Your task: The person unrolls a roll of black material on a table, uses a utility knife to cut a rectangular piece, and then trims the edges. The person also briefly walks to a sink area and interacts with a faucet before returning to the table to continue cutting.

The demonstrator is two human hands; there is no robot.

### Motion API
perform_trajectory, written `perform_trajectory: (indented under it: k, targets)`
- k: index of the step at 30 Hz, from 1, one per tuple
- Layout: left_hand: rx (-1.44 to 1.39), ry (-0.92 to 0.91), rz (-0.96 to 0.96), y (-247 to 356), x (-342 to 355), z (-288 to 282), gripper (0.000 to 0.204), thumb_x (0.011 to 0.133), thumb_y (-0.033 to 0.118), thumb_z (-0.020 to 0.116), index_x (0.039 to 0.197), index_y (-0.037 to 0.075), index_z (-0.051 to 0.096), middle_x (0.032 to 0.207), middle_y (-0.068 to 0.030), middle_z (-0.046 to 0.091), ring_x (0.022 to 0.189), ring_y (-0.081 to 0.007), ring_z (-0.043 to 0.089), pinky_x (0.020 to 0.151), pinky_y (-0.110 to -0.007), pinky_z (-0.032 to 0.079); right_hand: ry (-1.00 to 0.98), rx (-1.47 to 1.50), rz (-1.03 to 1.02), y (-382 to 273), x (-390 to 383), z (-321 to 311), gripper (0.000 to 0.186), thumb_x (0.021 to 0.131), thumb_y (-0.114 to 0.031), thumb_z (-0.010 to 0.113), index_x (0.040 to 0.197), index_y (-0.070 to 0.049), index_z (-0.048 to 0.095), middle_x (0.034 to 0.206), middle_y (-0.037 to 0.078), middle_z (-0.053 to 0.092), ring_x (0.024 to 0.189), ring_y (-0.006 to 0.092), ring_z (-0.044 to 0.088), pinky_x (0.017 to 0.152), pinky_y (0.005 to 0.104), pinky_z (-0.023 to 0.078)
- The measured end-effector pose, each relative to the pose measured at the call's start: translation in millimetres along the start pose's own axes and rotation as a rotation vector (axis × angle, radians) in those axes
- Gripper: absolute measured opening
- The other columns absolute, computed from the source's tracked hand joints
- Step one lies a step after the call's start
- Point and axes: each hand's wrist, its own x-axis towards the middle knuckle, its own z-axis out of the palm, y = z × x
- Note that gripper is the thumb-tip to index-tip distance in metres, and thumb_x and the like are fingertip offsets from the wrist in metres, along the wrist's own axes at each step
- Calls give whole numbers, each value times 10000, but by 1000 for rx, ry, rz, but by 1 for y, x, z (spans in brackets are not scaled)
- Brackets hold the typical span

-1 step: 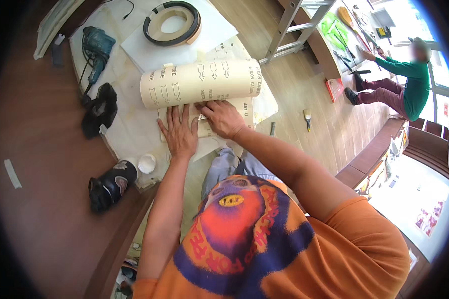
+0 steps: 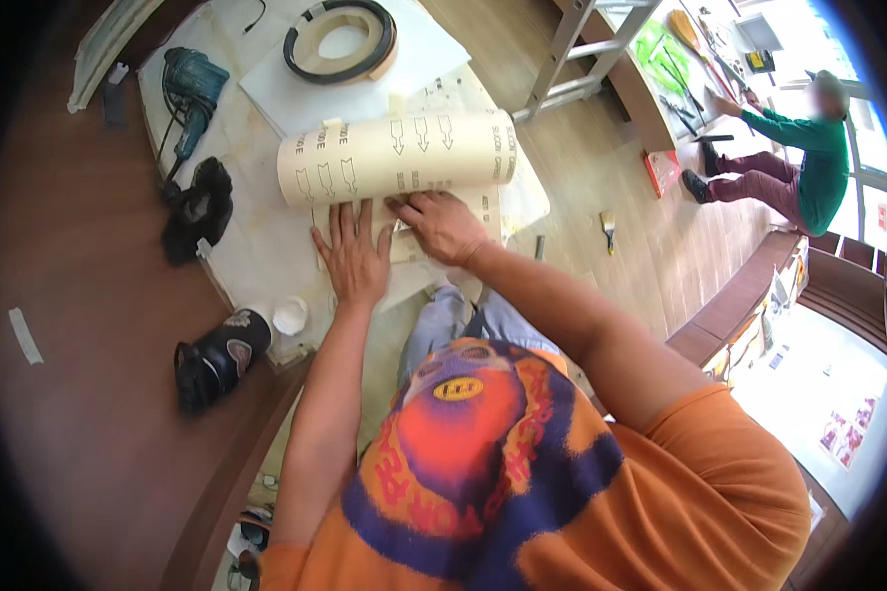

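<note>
A cream roll of sandpaper, its back printed with arrows, lies across the worktable in front of me. Its loose end spreads flat toward my body. My left hand rests palm down on that flat part, fingers spread and fingertips by the underside of the roll. Beside it, my right hand presses on the sheet with its fingers bent and close together. A small pale piece shows at its thumb side, mostly hidden, and I cannot make out what it is.
On the table are a teal power tool, a black bundle, a black bottle, a white cup and a black ring. A paintbrush lies on the floor near a ladder. A co-worker sits at far right.
The view has shifted very slightly. Both hands stay on the sandpaper in nearly the same place.
</note>
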Motion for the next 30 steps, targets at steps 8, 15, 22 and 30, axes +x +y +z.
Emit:
perform_trajectory:
  k: [8, 15, 22, 30]
  targets:
    - [132, -76, 101, -25, 4, 1, 676, 1118, 524, 464, 1684, 157, 428, 1706, -119, 426, 1608, -336, 318, 1332, -648, 113, -14, -53, -86, 38, -29, -33, 567, 886, -137, 667, 1452, -164, 658, 1155, 92, 679, 1131, 331, 674, 1001, 459, 547]
    - [124, -94, 94, -24, 15, 1, 655, 1134, 465, 436, 1701, 141, 389, 1718, -163, 401, 1621, -370, 294, 1343, -646, 74, -26, -74, 54, 29, -11, -27, 391, 922, -168, 690, 1312, -137, 665, 1150, 122, 705, 1114, 348, 694, 958, 486, 550]
    - [-99, 36, 69, -32, 11, 4, 558, 1138, 289, 427, 1673, 130, 438, 1733, -148, 386, 1628, -341, 304, 1357, -588, 114, 130, -39, 106, -27, 38, 17, 256, 983, -185, 616, 1227, -111, 640, 1182, 159, 723, 1109, 365, 707, 965, 502, 535]
    - [-207, 107, -21, -30, -2, 13, 521, 1104, 166, 479, 1621, 111, 498, 1696, -153, 431, 1617, -356, 323, 1344, -576, 184, 114, -49, 52, -28, 34, 26, 197, 962, -193, 629, 1148, -132, 625, 1085, 121, 695, 991, 336, 705, 883, 485, 526]
